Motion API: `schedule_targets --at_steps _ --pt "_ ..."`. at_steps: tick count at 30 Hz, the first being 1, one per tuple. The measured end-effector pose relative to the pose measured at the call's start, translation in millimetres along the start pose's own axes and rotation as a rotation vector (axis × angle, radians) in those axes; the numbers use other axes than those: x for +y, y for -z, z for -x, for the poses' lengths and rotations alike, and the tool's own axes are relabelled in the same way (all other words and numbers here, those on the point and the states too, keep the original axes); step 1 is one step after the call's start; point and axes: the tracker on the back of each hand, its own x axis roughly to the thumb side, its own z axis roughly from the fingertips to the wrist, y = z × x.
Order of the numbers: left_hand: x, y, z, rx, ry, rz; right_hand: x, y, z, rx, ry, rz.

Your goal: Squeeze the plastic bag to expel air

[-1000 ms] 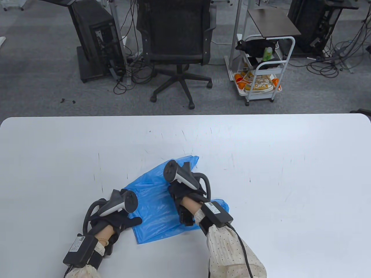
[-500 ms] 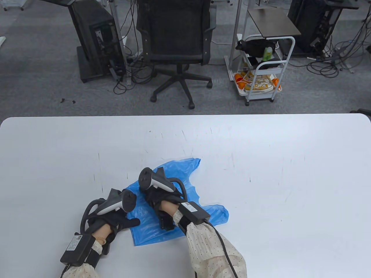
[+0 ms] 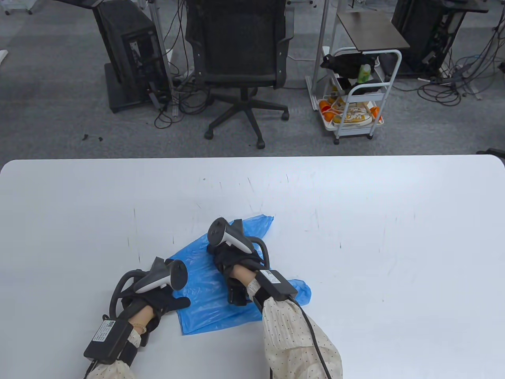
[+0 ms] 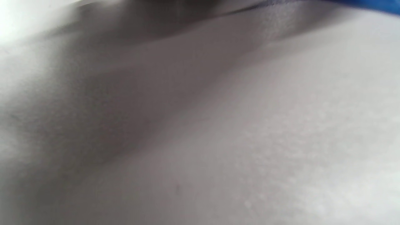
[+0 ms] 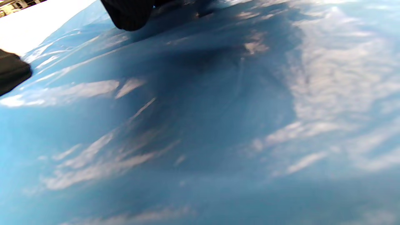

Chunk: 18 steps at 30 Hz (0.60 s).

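Two hands on blue plastic bag (image 3: 205, 292), lying flat near middle of worktop (image 3: 355, 237). Left hand (image 3: 158, 302) rests on near-left edge, right hand (image 3: 236, 262) presses middle; finger spread, can't tell. Risk imo: thin film slides or bunches, trapping air toward far corner.

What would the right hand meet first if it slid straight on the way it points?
Probably only more of the blue bag: the right hand points up-left, toward the bag's far-left edge, then bare table.

Beyond your white table (image 3: 355, 197) you see grey carpet (image 3: 59, 118), a black office chair (image 3: 240, 59) and a white cart (image 3: 355, 98).
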Motion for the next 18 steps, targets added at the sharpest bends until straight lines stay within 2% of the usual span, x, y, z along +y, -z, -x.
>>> schedule_targets --at_steps 11,18 --pt "-1.3 -0.3 0.4 0.001 -0.014 0.002 -14.4 8.8 35.5 0.13 0.106 -0.024" --pt "-2.0 -0.7 0.8 0.002 -0.019 0.002 -17.9 11.9 55.8 0.216 0.14 0.003"
